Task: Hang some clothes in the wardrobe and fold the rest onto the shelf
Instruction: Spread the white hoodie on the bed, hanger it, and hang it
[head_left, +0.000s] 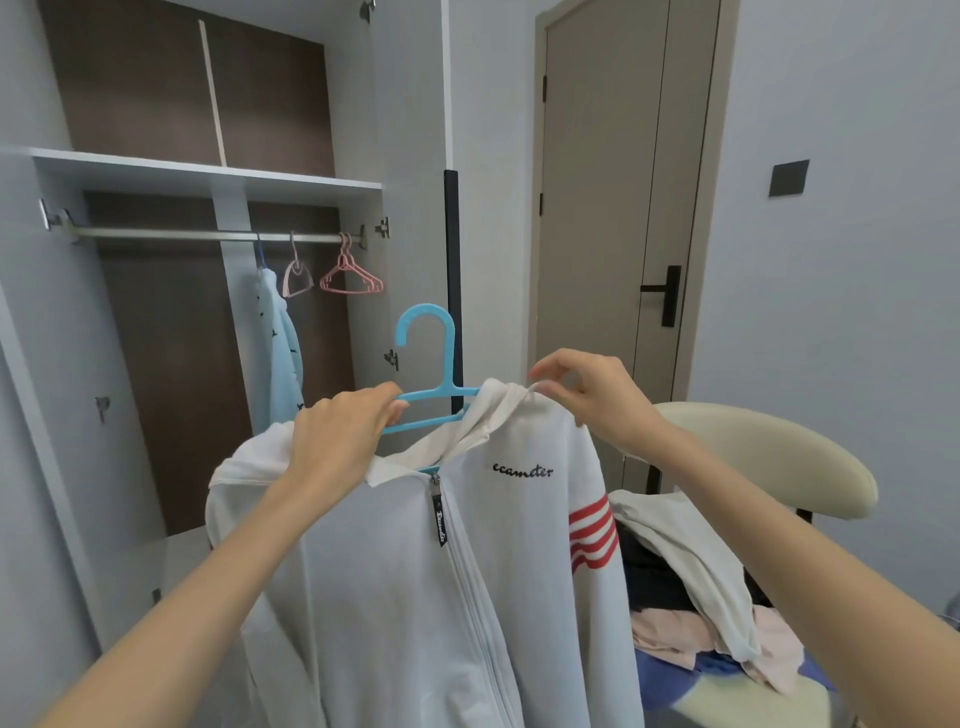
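Two hands, left hand (337, 436) and right hand (597, 395), at centre frame. One white zip jacket (415, 597). One blue hanger (431, 374). Two pink hangers (332, 273) upper left. One pale blue garment (280, 353) hanging. One cream chair (769, 457) at right.

Open rail on the left, crowded on the right

From where I watch, the wardrobe rail (208, 235) in the upper left of the frame is bare along its left stretch, so there is free room there below the shelf (208, 176). Toward its right end hang a pale blue garment (280, 348), a small pink hanger (297, 278) and a bunch of pink hangers (352, 278), close together. In mid-frame the blue hanger (431, 364) and white hooded jacket (441, 571) fill the space before the wardrobe's right edge. At lower right a chair (779, 457) heaped with clothes (696, 597) blocks the way.
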